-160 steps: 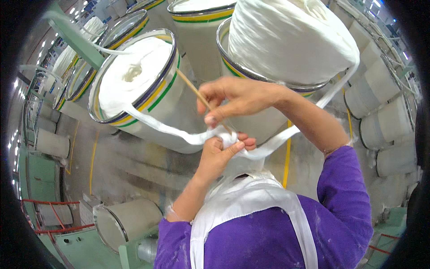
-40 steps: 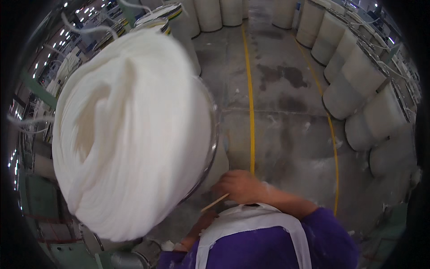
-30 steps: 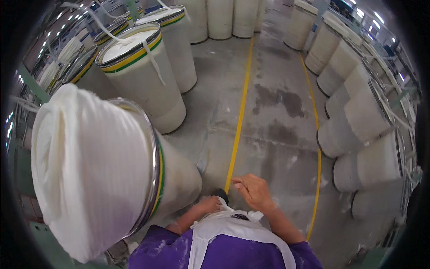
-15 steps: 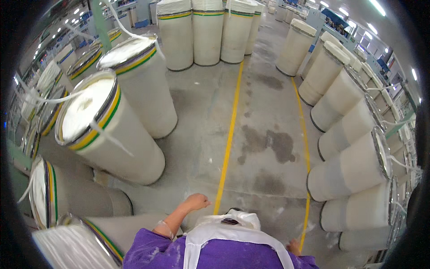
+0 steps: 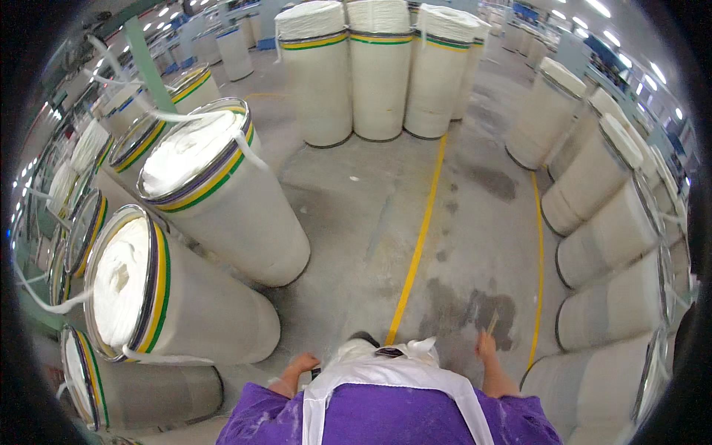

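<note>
My left hand (image 5: 303,362) hangs low beside my white apron (image 5: 386,368), fingers curled. A small dark patch shows against its fingers; what it is stays unclear. Out to the right, my right hand (image 5: 486,345) is closed round a thin, pale yellowish stick (image 5: 493,321) that points forward over the floor. Nearest on the left stands a tall whitish can (image 5: 211,289) filled with coiled white sliver (image 5: 122,278), a loose strand hanging over its rim. Just beyond it is another such can (image 5: 256,215). Neither hand touches a can.
Full cans (image 5: 380,89) stand grouped ahead, and a row of cans (image 5: 612,222) lines the right side. Yellow lines (image 5: 420,241) run along the grey floor (image 5: 348,222), which has dark stains. A green post (image 5: 148,67) rises at the back left.
My view has moved forward and turned left, so the left cans sit lower in it. My left hand has drawn back beside the apron; my right hand has come forward, showing the stick.
</note>
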Demonstrator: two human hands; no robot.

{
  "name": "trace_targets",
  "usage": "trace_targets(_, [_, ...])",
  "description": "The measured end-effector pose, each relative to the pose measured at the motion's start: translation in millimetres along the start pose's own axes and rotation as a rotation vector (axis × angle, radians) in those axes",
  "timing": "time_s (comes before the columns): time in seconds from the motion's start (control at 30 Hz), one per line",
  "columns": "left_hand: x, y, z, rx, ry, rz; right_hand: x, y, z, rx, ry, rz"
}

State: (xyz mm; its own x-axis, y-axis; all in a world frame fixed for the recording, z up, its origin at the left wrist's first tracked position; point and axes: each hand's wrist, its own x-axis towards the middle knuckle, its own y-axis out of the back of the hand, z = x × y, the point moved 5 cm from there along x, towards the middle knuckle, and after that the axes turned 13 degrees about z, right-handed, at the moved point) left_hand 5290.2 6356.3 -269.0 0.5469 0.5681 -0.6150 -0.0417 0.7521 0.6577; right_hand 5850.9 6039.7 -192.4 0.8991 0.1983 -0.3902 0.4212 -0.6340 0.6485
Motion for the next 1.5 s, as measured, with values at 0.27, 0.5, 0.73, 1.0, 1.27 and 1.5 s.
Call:
trace_targets(0.27, [137,55,-55,0.223,-0.024,0.036,157,-226,-580,-0.109,0.878,-0.134])
trace_targets(0.5, [336,277,-16,0.242,-0.264,0.345,194,-322,-839,-0.110,1.093,-0.286])
trace_targets(0.73, [510,491,12,-1.049,0.390,0.760,339,-382,-1077,-0.170,1.143,-0.335])
trace_targets(1.0, [592,494,54,0.338,0.187,0.757,555,-541,-1395,-0.200,1.639,-0.022])
trace_targets(1.27, [585,485,147,-0.032,0.480,0.459,723,-672,-1606,-0.520,1.842,0.629])
trace_targets(1.5, [588,489,155,-0.687,0.898,0.537,744,-718,-1659,-0.529,1.570,0.589])
